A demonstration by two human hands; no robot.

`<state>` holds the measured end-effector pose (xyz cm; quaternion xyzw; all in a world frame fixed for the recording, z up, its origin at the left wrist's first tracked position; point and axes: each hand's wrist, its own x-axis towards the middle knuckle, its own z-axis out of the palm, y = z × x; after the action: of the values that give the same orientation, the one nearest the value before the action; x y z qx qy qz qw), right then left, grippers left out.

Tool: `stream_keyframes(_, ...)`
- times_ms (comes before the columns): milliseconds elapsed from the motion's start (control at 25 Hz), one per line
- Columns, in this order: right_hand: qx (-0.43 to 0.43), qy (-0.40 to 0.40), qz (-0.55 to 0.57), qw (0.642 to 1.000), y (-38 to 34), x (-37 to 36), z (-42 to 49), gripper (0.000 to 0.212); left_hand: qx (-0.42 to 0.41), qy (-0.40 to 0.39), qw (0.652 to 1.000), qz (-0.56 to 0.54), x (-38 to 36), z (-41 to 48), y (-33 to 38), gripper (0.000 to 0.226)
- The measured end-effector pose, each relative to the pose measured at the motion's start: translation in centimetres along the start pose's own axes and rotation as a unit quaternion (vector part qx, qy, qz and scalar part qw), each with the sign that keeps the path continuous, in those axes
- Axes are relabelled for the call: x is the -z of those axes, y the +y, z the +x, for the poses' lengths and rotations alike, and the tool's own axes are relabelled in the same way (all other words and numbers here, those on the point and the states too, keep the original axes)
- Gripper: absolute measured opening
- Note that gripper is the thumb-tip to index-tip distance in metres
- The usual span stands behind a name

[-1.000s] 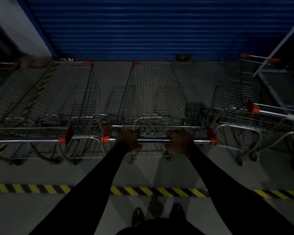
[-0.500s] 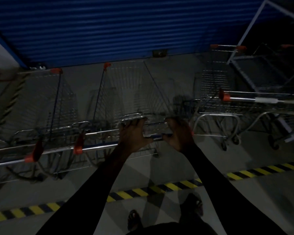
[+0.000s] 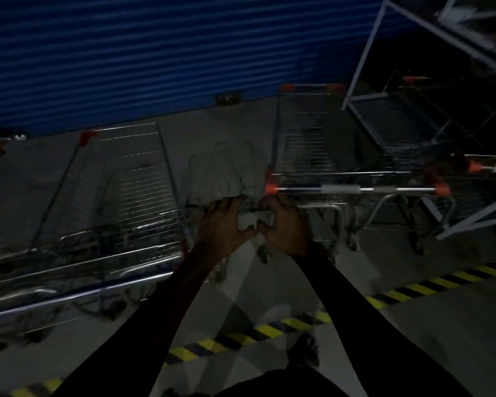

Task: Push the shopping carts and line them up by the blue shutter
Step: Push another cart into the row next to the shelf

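The blue shutter [image 3: 155, 53] fills the back. A wire shopping cart [image 3: 132, 181] stands on the left with its nose toward the shutter and its handle bar [image 3: 69, 295] running to the left edge. A second cart [image 3: 304, 138] with orange handle ends [image 3: 270, 189] stands to the right. My left hand [image 3: 224, 224] and my right hand [image 3: 284, 224] hover side by side in the gap between the two carts, fingers apart, thumbs almost touching, holding nothing. The view is dim and blurred.
A tilted grey metal frame [image 3: 364, 53] and a dark wire rack [image 3: 398, 124] crowd the right side, with another cart handle [image 3: 487, 167] at the far right. A yellow-black floor stripe [image 3: 269, 330] crosses in front of my feet. More cart wire shows at the left edge.
Both hands let go of the middle cart's handle and opened. The view swung to the right, so that cart now sits left and the right-hand cart has come toward the middle.
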<state>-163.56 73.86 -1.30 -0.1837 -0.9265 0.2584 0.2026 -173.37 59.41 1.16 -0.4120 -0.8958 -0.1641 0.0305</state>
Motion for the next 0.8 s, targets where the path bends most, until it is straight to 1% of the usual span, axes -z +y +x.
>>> stream_keyframes(160,-0.004,-0.018,-0.106,0.994,9.7,6.5,1.3,0.053,-0.007,0.028,1.000,-0.007,-3.7,4.7,9.4,0.070)
stream_keyframes(280,-0.002,-0.017,-0.126,0.992,15.6,10.8,2.3,0.050,-0.050,0.057,0.997,0.020,-5.7,7.6,14.0,0.066)
stream_keyframes(320,-0.003,-0.019,-0.137,0.990,17.2,11.8,2.7,0.050,-0.056,0.051,0.997,0.028,-6.3,8.6,14.8,0.066)
stream_keyframes(440,-0.035,-0.065,-0.177,0.981,21.9,13.7,3.5,0.053,-0.034,-0.032,0.997,0.055,-7.9,11.4,16.6,0.069)
stream_keyframes(560,-0.091,-0.161,-0.249,0.951,26.0,15.2,3.5,0.064,-0.038,-0.085,0.994,0.061,-9.0,13.7,17.8,0.063)
stream_keyframes(600,-0.097,-0.176,-0.271,0.942,27.3,15.7,3.3,0.063,-0.042,-0.099,0.992,0.062,-9.4,14.4,18.1,0.062)
stream_keyframes(680,-0.082,-0.191,-0.283,0.936,28.3,16.3,3.2,0.050,-0.049,-0.132,0.988,0.070,-10.4,15.3,18.3,0.064)
stream_keyframes(760,-0.055,-0.194,-0.282,0.938,27.9,16.1,3.8,0.034,-0.050,-0.168,0.982,0.077,-12.0,15.7,17.6,0.067)
stream_keyframes(800,-0.049,-0.202,-0.288,0.935,27.6,16.1,4.4,0.030,-0.047,-0.180,0.979,0.080,-12.6,15.9,17.2,0.067)
